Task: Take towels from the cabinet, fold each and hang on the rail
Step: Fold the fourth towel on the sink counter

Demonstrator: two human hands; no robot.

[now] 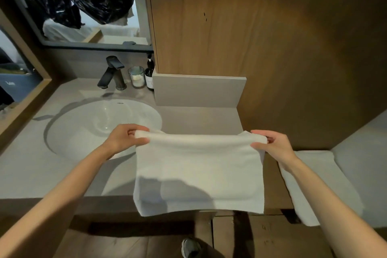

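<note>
Over vanity counter [209, 117], beside white basin [100, 123]: left hand [123, 139] and right hand [274, 145] pinch top corners of folded white towel [199, 172], hanging flat. Another white towel [314, 178], perhaps folded, lies right.

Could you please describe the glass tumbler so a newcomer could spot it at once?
Start at the white oval sink basin. Behind it stands the black metal faucet; the clear glass tumbler is just right of it. Unlike the dark pump bottle beside it, it is short and see-through.
</note>
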